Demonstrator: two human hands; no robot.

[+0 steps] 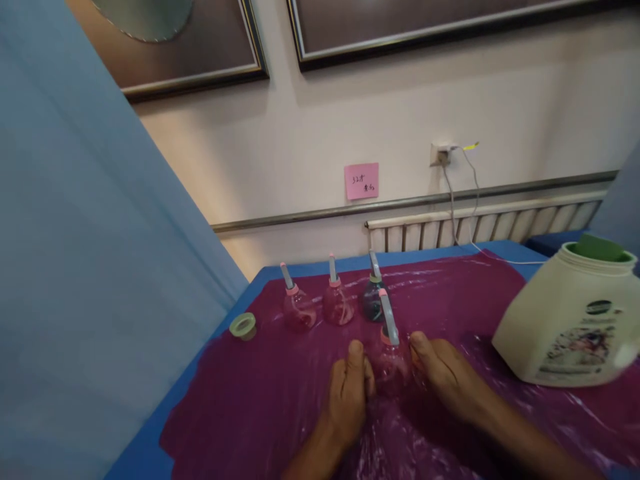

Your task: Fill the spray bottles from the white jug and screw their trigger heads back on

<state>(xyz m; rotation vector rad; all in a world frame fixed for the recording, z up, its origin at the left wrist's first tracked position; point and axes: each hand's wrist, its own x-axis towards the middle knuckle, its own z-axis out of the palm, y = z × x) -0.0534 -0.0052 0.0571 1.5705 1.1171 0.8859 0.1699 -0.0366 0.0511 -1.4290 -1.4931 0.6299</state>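
Observation:
A clear, round-bodied bottle (391, 370) with a pink collar and a grey spout stands upright between my hands on the magenta plastic sheet (260, 393). My left hand (349, 393) is at its left side, fingers curled in and thumb pointing up. On the other side, my right hand (443, 373) is closed close against the bottle. What either hand grips, if anything, is hidden. Behind them stand a dark-tinted bottle (374, 303) with a pale green collar and two similar clear bottles, one in the middle (339, 308) and one on the left (301, 312).
A large cream jug (570, 327) with a green piece in its mouth stands at right. A pale green cap (243, 325) lies at left. Blue curtain (100, 267) borders the left side. A white cable (515, 261) runs from the wall socket (440, 155) across the table's back edge.

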